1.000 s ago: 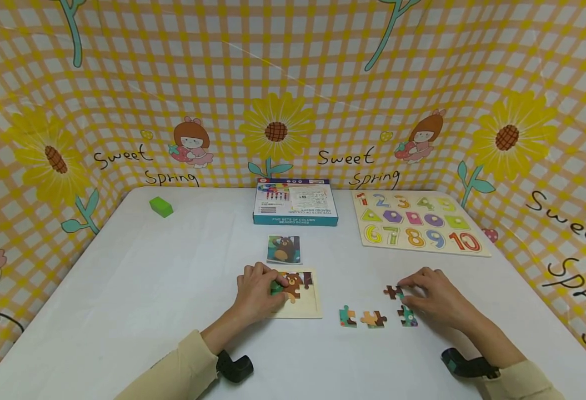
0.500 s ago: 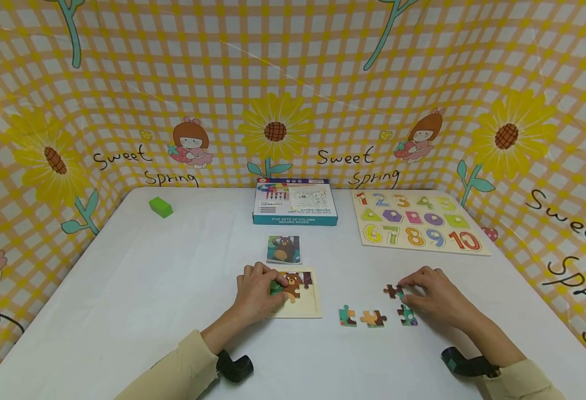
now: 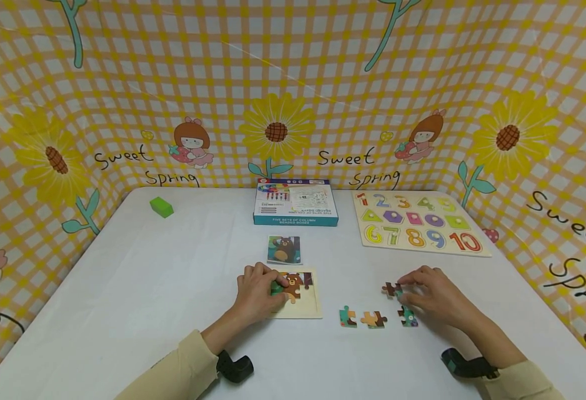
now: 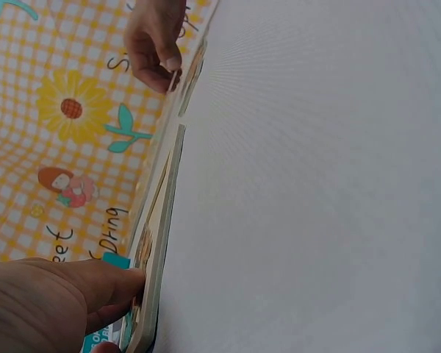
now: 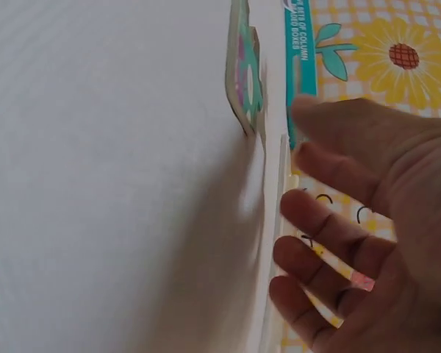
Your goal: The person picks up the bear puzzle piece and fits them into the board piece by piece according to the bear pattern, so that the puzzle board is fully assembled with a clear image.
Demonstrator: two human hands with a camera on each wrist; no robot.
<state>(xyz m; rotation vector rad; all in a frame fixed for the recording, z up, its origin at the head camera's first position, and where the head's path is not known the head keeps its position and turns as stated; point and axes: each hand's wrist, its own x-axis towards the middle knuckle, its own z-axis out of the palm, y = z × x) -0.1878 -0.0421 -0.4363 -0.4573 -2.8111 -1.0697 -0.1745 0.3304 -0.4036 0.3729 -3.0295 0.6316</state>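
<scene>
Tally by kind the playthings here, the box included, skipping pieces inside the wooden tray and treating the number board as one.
Loose puzzle pieces: 4 (teal-and-brown one, tan-and-brown one, teal-and-purple one, brown one in the right hand)
Wooden tray: 1
Bear picture: 1
Number board: 1
Box: 1
Green block: 1
Total: 9

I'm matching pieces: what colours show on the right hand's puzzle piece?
The puzzle piece shows dark brown and teal, best in head view.
</scene>
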